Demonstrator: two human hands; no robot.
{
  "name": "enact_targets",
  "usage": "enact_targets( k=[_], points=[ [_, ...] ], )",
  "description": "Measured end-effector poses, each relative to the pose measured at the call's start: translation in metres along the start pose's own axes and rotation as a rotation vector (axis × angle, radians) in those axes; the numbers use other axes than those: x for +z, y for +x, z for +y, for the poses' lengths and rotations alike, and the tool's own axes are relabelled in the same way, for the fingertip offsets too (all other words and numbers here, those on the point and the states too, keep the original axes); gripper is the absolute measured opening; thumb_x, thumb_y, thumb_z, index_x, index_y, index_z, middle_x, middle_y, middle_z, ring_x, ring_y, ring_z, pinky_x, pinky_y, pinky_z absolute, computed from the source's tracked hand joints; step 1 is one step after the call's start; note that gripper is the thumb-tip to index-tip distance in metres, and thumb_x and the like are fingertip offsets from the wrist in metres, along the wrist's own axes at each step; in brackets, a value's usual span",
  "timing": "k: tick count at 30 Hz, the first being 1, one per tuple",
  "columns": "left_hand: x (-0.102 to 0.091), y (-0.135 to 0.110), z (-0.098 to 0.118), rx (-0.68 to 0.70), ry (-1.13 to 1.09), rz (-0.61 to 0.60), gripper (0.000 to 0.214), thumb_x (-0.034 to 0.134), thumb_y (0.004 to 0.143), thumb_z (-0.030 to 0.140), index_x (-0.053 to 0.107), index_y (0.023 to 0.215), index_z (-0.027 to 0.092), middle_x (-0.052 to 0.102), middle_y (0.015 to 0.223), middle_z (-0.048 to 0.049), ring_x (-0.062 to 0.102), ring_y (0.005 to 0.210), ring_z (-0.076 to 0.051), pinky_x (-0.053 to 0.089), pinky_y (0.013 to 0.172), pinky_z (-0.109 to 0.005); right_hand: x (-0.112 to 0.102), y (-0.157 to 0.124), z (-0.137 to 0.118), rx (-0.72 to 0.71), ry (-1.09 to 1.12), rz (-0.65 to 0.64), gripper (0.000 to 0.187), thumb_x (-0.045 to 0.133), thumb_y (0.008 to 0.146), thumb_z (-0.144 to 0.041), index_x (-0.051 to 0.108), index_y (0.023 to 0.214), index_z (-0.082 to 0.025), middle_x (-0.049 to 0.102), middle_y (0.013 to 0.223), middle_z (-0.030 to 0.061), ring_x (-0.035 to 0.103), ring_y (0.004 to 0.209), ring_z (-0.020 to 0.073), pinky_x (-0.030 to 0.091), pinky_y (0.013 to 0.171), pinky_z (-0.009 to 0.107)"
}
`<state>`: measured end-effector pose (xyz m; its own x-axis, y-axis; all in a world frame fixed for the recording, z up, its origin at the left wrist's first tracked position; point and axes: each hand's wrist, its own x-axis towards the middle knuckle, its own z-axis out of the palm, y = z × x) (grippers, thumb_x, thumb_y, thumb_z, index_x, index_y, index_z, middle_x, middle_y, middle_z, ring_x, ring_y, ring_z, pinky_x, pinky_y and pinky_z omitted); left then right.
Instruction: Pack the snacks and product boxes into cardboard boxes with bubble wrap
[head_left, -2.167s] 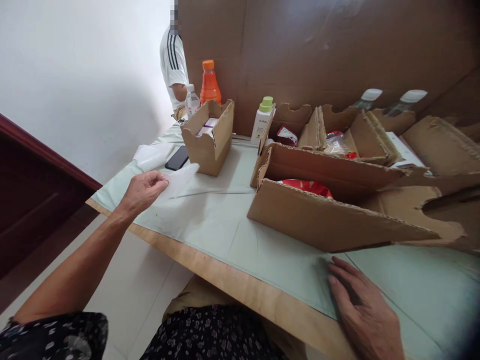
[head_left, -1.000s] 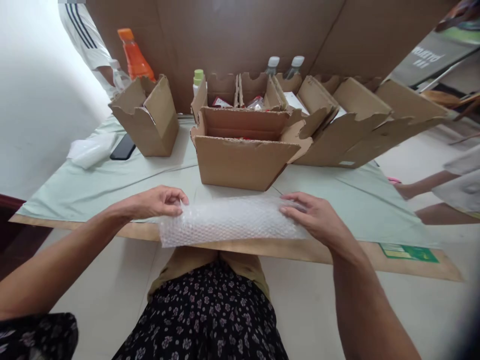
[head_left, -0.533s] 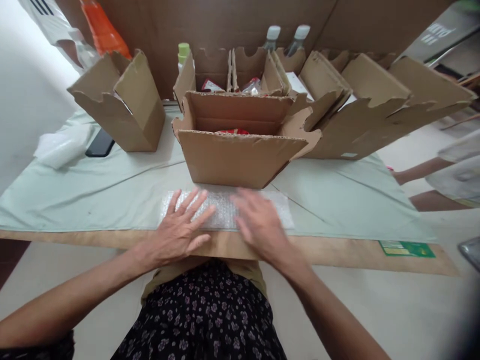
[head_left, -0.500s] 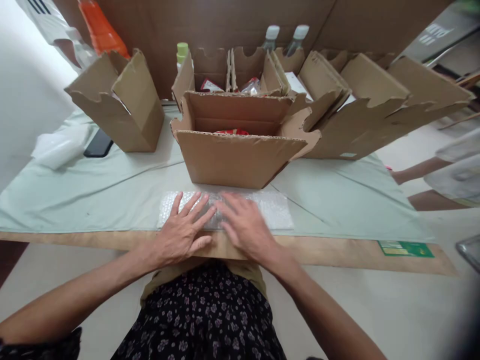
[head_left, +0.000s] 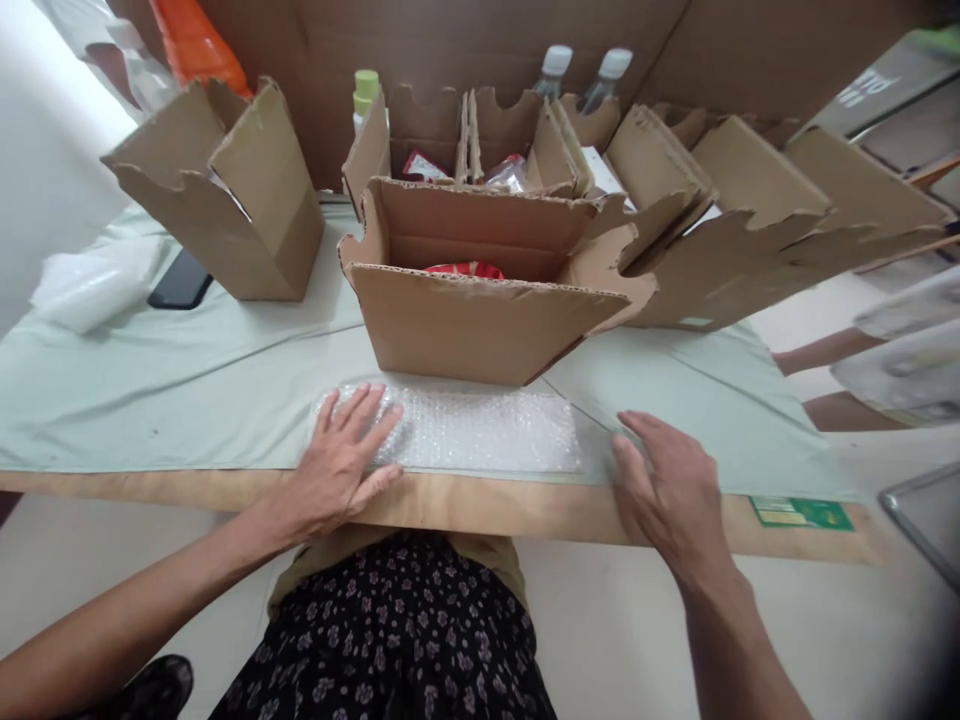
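A flat strip of clear bubble wrap [head_left: 484,430] lies along the front of the cloth-covered table. My left hand [head_left: 339,462] rests on the strip's left end, palm down with fingers spread. Off to the right, beyond the strip's other end, is my right hand [head_left: 670,492] near the table edge. Its fingers are slightly bent, the thumb stands apart from them, and nothing shows in it. Just behind the wrap stands an open cardboard box [head_left: 487,330] with something red inside.
More open cardboard boxes [head_left: 720,265] fill the back right, and one box [head_left: 262,215] stands at the left. A phone [head_left: 181,280] and white plastic wrapping [head_left: 94,280] lie far left. A green card [head_left: 801,513] sits on the front edge. At right, another person's legs [head_left: 847,405] show.
My right hand has left the bubble wrap and moved right, past its end. The left hand stays spread on the wrap's left end. The view has shifted slightly.
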<state>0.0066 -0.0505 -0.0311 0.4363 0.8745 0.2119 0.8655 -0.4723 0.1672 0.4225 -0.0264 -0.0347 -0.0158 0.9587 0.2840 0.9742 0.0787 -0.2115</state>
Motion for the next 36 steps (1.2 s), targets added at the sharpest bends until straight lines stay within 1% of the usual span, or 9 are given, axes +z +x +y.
enact_targets(
  k=[3, 7, 12, 18, 21, 26, 29, 32, 36],
  points=[
    [-0.019, -0.013, -0.015, -0.236, 0.113, 0.103, 0.044, 0.047, 0.101, 0.047, 0.067, 0.128, 0.018, 0.071, 0.123, -0.0178, 0.065, 0.117, -0.035, 0.046, 0.104, -0.053, 0.015, 0.021, -0.029, -0.074, 0.056, -0.034, 0.051, 0.041, 0.102, -0.049, 0.068, 0.129, -0.016, 0.068, 0.136, 0.0174, 0.062, 0.124, 0.0364, 0.049, 0.102, 0.054],
    [-0.026, -0.026, -0.031, -0.491, 0.183, 0.018, 0.033, 0.059, 0.091, 0.053, 0.071, 0.097, 0.022, 0.072, 0.096, -0.0121, 0.068, 0.095, -0.034, 0.051, 0.087, -0.048, 0.034, 0.038, -0.049, -0.122, 0.122, -0.08, 0.045, 0.046, 0.097, -0.049, 0.072, 0.113, -0.016, 0.068, 0.137, 0.019, 0.063, 0.121, 0.039, 0.049, 0.098, 0.058],
    [-0.023, -0.016, -0.027, -0.565, -0.097, -0.016, 0.014, 0.06, 0.082, 0.035, 0.063, 0.076, 0.023, 0.07, 0.086, -0.0067, 0.066, 0.086, -0.027, 0.051, 0.082, -0.04, 0.014, 0.025, -0.056, -0.085, 0.356, -0.12, 0.028, 0.052, 0.092, -0.045, 0.068, 0.086, -0.022, 0.078, 0.108, 0.0114, 0.071, 0.099, 0.0308, 0.054, 0.09, 0.047],
    [-0.068, -0.001, -0.045, -0.715, -0.37, 0.127, 0.025, 0.06, 0.082, 0.038, 0.066, 0.101, 0.022, 0.068, 0.077, 0.0013, 0.062, 0.068, -0.018, 0.049, 0.067, -0.029, -0.02, -0.029, -0.095, 0.089, 0.766, -0.335, 0.043, 0.064, 0.092, -0.047, 0.066, 0.128, -0.023, 0.073, 0.086, 0.0041, 0.068, 0.069, 0.0184, 0.056, 0.063, 0.029],
    [-0.073, 0.028, -0.07, -0.671, -0.188, 0.239, 0.04, 0.06, 0.084, 0.027, 0.065, 0.123, 0.021, 0.073, 0.091, -0.0019, 0.064, 0.074, -0.019, 0.051, 0.079, -0.033, -0.008, -0.053, -0.133, 0.051, 0.967, -0.544, 0.06, 0.059, 0.097, -0.043, 0.051, 0.152, -0.023, 0.076, 0.107, 0.0086, 0.073, 0.081, 0.0191, 0.06, 0.07, 0.03],
    [-0.038, 0.061, -0.09, -0.573, -0.009, 0.267, 0.062, 0.068, 0.081, 0.02, 0.056, 0.141, 0.011, 0.067, 0.133, -0.0193, 0.062, 0.121, -0.036, 0.047, 0.106, -0.052, 0.01, -0.067, -0.171, 0.046, 0.945, -0.673, 0.069, 0.062, 0.094, -0.038, 0.043, 0.16, -0.03, 0.064, 0.145, 0.0088, 0.069, 0.117, 0.0271, 0.056, 0.101, 0.043],
    [-0.028, 0.029, -0.066, -0.289, -0.143, 0.328, 0.046, 0.063, 0.087, 0.019, 0.063, 0.132, 0.013, 0.068, 0.129, -0.0177, 0.061, 0.123, -0.034, 0.048, 0.108, -0.056, 0.004, -0.063, -0.171, 0.053, 0.957, -0.764, 0.065, 0.064, 0.092, -0.041, 0.051, 0.155, -0.033, 0.069, 0.134, 0.0076, 0.071, 0.102, 0.025, 0.058, 0.093, 0.041],
    [-0.038, -0.026, -0.027, -0.003, -0.496, 0.189, 0.049, 0.054, 0.084, 0.007, 0.065, 0.129, 0.021, 0.073, 0.121, -0.0095, 0.062, 0.124, -0.027, 0.051, 0.109, -0.051, -0.003, -0.056, -0.168, 0.113, 1.113, -1.017, 0.047, 0.065, 0.093, -0.049, 0.071, 0.135, -0.028, 0.074, 0.101, 0.0058, 0.062, 0.065, 0.0147, 0.055, 0.063, 0.03],
    [-0.051, -0.069, 0.015, 0.022, -0.795, -0.027, 0.078, 0.058, 0.078, 0.014, 0.044, 0.154, 0.022, 0.063, 0.145, -0.0123, 0.054, 0.139, -0.03, 0.048, 0.116, -0.052, -0.002, -0.037, -0.181, 0.247, 1.396, -1.019, 0.035, 0.071, 0.09, -0.054, 0.077, 0.106, -0.024, 0.07, 0.087, 0.0026, 0.061, 0.065, 0.0115, 0.051, 0.064, 0.025]
  ],
)
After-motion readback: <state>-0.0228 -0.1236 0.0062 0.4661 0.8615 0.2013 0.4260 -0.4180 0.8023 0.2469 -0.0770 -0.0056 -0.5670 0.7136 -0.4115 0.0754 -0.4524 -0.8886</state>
